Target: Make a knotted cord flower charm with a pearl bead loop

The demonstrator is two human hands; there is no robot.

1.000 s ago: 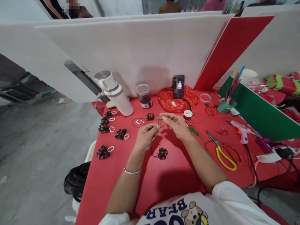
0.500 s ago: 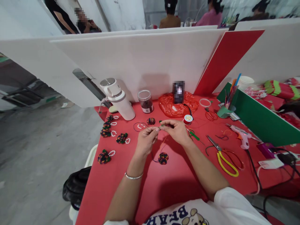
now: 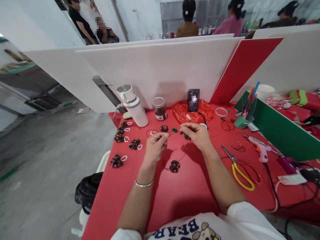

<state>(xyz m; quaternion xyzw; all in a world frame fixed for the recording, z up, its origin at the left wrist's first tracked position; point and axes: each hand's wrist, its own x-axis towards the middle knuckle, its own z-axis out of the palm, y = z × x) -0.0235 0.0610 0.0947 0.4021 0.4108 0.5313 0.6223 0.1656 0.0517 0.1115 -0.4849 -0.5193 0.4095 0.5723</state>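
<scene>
My left hand (image 3: 156, 146) pinches something thin at its fingertips, too small to name. My right hand (image 3: 196, 135) is closed at the fingertips on a thin orange thread (image 3: 184, 145), with a small green piece beside the fingers. Below and between the hands, a dark multicoloured yarn ball (image 3: 174, 166) lies on the red table (image 3: 185, 196). Another yarn ball (image 3: 164, 128) and a green oval piece (image 3: 174, 130) are just beyond my hands. Several yarn pieces with white bead loops, one of them a yarn cluster (image 3: 116, 161), lie to the left.
A white tumbler (image 3: 137, 111), a clear jar (image 3: 159, 109) and a red plastic bag (image 3: 181, 113) with a phone (image 3: 193, 100) stand at the back. Yellow-handled scissors (image 3: 241, 175), a pink glue gun (image 3: 262, 150) and a pen holder (image 3: 242, 121) are at right.
My hands have moved apart, the right one shifting right and slightly up. The camera view has turned a little to the left.
</scene>
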